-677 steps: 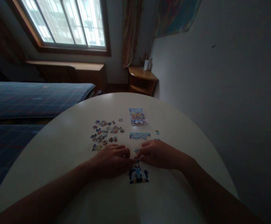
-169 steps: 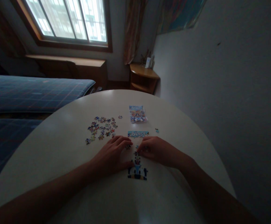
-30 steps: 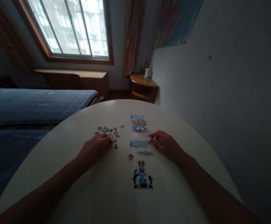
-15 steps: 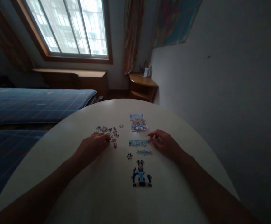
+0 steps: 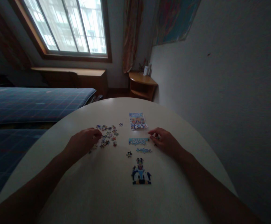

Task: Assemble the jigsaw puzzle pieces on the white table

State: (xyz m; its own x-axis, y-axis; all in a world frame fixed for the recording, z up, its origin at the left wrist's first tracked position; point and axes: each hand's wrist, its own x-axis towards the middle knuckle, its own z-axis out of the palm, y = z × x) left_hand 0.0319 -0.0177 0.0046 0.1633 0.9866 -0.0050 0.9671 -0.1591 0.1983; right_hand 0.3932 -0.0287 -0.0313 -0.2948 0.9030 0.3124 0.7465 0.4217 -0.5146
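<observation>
Picking through loose jigsaw pieces [image 5: 108,134] seems the step in hand; the next move likely calls for a light fingertip pinch. Nearest, left of the right hand [image 5: 164,140] and closer in, lies the cartoon-face section [image 5: 141,177], its narrow stem pointing away. The Bluey-lettered strip [image 5: 138,141], just left of that half-curled hand, runs crosswise. The left hand [image 5: 85,139] curls beside the pieces, which lie to its right; whether either grips one, I cannot tell.
</observation>
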